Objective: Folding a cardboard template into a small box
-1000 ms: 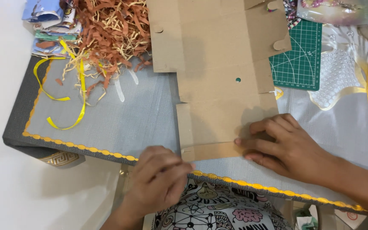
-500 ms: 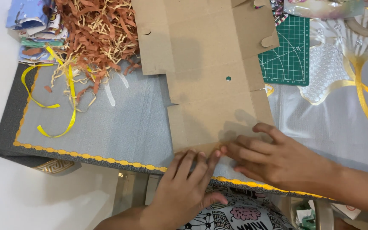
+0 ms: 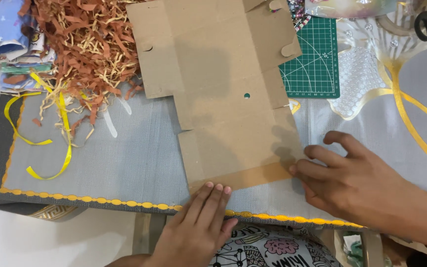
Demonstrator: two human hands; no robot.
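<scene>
A flattened brown cardboard box blank (image 3: 223,89) lies on the grey cloth-covered table (image 3: 124,163), with a folded strip along its near edge (image 3: 243,177). My left hand (image 3: 198,227) lies flat at the table's front edge, fingertips touching the near left part of that strip. My right hand (image 3: 352,178) rests on the cloth to the right, fingers spread, fingertips against the cardboard's near right corner. Neither hand holds anything.
A heap of brown and cream shredded paper (image 3: 80,44) with yellow ribbon (image 3: 50,143) lies at the back left beside folded blue fabric (image 3: 6,34). A green cutting mat (image 3: 317,64) sits behind the cardboard. A clear beaded sheet (image 3: 357,84) and yellow ribbons (image 3: 411,113) lie at the right.
My right hand has slid off the cardboard's near edge to its right corner. My left hand has moved up from the table's rim onto the folded strip.
</scene>
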